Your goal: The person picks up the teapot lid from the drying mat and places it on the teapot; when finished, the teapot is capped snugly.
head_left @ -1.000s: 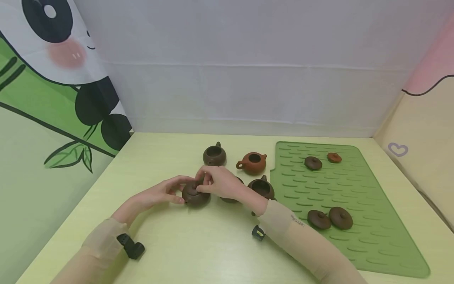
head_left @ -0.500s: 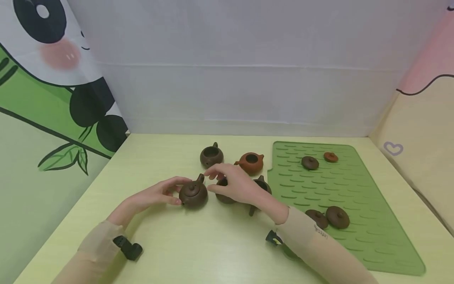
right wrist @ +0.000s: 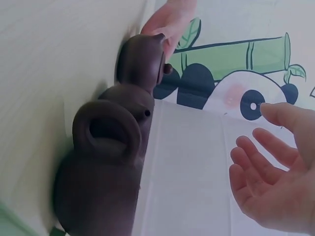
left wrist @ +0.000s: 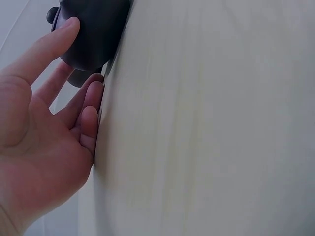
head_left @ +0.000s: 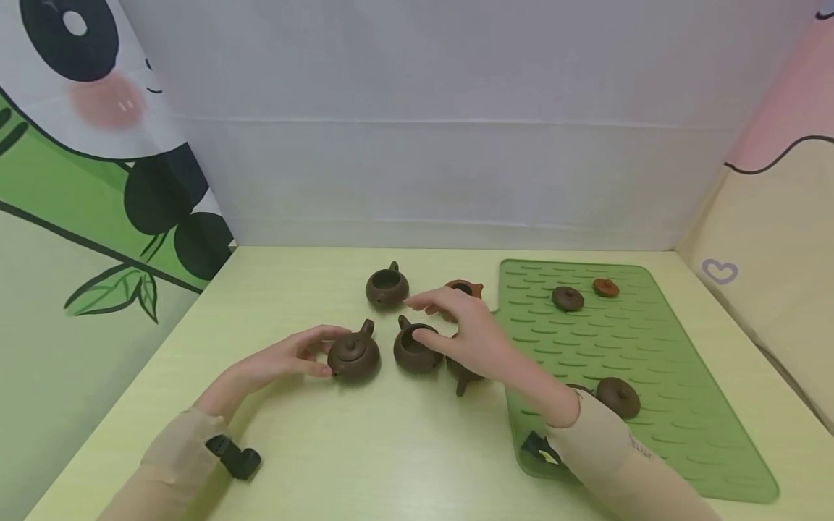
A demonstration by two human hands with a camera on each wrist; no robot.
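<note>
The left hand (head_left: 283, 362) lightly holds a round, matte dark-brown teapot (head_left: 355, 359) by its side, upright and lidded on the pale table (head_left: 378, 456). The right hand (head_left: 474, 331), loosely spread, hovers above lidless teapots (head_left: 412, 356), its sleeve (head_left: 612, 441) bearing unreadably small handwriting (head_left: 640, 447); farther right, knobbed lids (head_left: 617, 398) lie on a ridged green mat (head_left: 691, 412).

Left forearm (head_left: 163, 467): sleeved, in from between 7 and 8 o'clock in head view. Left hand (head_left: 281, 359) aims at 2, thumb (left wrist: 47, 54) and fingers (left wrist: 89, 123) apart, little-finger side loosely bent. Right forearm (head_left: 628, 459): sleeved, in from between 4 and 5. Right hand (head_left: 470, 329) aims at 10, fingers relaxed with a slack bend, thumb spread off them. Hands well apart; right sits at left's 3 o'clock. Both wrists bare.
</note>
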